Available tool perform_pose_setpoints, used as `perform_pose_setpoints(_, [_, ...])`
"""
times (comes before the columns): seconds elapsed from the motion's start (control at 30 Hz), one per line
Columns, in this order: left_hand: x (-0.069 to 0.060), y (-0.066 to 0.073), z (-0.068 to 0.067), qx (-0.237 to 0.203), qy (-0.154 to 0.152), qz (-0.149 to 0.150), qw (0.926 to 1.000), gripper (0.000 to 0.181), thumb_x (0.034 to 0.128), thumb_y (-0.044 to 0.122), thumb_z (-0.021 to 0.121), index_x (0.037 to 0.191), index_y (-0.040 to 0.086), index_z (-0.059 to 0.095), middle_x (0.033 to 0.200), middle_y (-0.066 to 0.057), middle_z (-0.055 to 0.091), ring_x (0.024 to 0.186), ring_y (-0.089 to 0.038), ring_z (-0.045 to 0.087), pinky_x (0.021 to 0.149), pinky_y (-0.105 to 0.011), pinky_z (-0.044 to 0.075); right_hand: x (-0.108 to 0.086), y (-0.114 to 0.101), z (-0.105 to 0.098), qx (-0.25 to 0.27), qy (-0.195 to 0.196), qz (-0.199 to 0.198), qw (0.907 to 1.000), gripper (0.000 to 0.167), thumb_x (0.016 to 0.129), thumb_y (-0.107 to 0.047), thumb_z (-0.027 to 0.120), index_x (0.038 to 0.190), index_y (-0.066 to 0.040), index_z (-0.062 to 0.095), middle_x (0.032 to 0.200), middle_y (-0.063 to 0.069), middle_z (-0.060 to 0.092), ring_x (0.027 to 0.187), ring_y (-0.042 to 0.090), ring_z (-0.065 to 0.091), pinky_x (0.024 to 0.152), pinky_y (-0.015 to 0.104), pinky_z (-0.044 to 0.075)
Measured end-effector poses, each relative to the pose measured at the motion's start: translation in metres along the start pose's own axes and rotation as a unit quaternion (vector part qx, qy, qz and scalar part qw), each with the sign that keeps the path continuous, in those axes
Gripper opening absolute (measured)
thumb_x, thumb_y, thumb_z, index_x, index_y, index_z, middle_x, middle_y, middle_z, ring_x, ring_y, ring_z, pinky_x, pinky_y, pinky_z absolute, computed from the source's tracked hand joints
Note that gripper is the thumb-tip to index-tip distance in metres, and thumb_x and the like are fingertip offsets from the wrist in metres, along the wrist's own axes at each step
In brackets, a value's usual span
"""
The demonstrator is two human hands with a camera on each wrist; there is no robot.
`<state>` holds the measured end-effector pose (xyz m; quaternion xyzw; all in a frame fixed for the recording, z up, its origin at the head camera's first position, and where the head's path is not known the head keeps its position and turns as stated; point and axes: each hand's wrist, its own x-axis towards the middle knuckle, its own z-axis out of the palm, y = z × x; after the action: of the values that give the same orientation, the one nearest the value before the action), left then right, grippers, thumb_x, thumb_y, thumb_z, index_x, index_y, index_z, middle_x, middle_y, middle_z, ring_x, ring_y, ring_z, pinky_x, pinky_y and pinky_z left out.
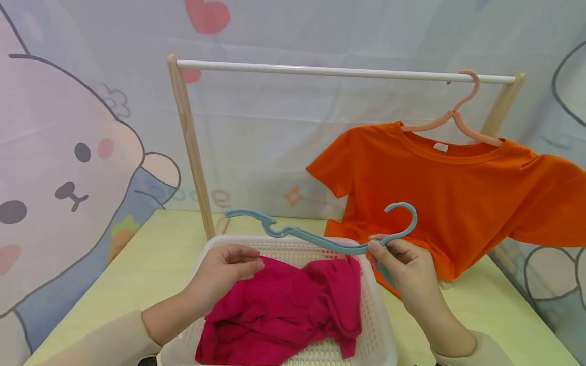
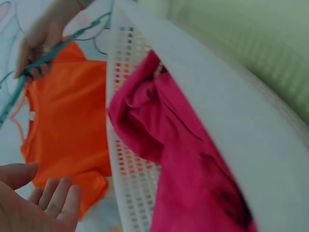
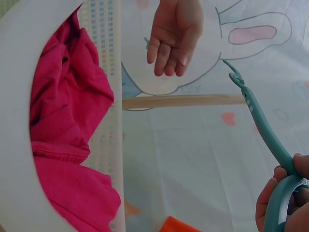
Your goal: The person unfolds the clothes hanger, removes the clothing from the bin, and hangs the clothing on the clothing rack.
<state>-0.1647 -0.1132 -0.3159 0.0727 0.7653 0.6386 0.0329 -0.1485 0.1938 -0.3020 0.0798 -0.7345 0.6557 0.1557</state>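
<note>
In the head view my right hand (image 1: 405,267) pinches a light blue clothes hanger (image 1: 334,246) near the base of its hook. One arm of the hanger stretches left over the basket; part of the other hangs below my fingers. My left hand (image 1: 229,269) is above the basket's left side, its fingers loosely bent and holding nothing. The left wrist view shows that palm turned up (image 2: 48,203). Beneath both hands a crumpled magenta garment (image 1: 293,300) lies in a white plastic basket (image 1: 382,325).
Behind the basket stands a rack with a white rod (image 1: 293,68) and wooden posts (image 1: 189,137). An orange T-shirt (image 1: 426,188) hangs at its right on a pink hanger (image 1: 469,94). The pale green table (image 1: 123,284) meets a printed cloth backdrop (image 1: 274,152).
</note>
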Motion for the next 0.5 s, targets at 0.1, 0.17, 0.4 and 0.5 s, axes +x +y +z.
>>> perform_pose_setpoints(0.1, [0.004,-0.008,-0.005,0.047,-0.024,0.007,0.9986,0.029,0.0873,0.008,0.069,0.111,-0.008,0.064,0.099,-0.010,0.071,0.090,-0.018,0.068,0.085,-0.033,0.055,0.000,0.000,0.000,-0.004,0.005,0.000,1.0000,0.009,0.090,-0.012,0.069,0.091,-0.006,0.074,0.075,-0.004,0.067,0.071,0.015,0.059,0.067,0.024,0.051])
perform_pose_setpoints(0.17, [0.006,-0.013,-0.008,0.069,-0.041,0.014,0.9967,0.030,0.0865,0.008,0.070,0.111,-0.008,0.064,0.098,-0.011,0.071,0.091,-0.019,0.068,0.084,-0.034,0.055,0.000,0.000,-0.001,-0.002,0.006,-0.003,1.0000,0.008,0.090,-0.011,0.069,0.091,-0.006,0.074,0.074,-0.003,0.067,0.070,0.015,0.059,0.066,0.024,0.051])
perform_pose_setpoints(0.4, [0.018,-0.024,-0.015,0.166,-0.091,0.071,0.9794,0.028,0.0808,0.005,0.074,0.104,-0.008,0.066,0.093,-0.012,0.069,0.085,-0.020,0.067,0.075,-0.030,0.056,-0.001,0.001,-0.002,0.006,0.004,-0.008,0.9999,0.007,0.090,-0.010,0.068,0.092,-0.008,0.075,0.076,-0.003,0.068,0.069,0.014,0.059,0.065,0.023,0.051])
perform_pose_setpoints(0.5, [0.021,-0.028,-0.016,0.204,-0.118,0.080,0.9685,0.027,0.0779,0.003,0.076,0.101,-0.007,0.066,0.091,-0.013,0.069,0.082,-0.020,0.067,0.071,-0.028,0.055,-0.001,0.001,-0.002,0.007,0.005,-0.003,1.0000,0.007,0.090,-0.010,0.068,0.091,-0.008,0.075,0.074,-0.002,0.067,0.070,0.016,0.059,0.065,0.023,0.051])
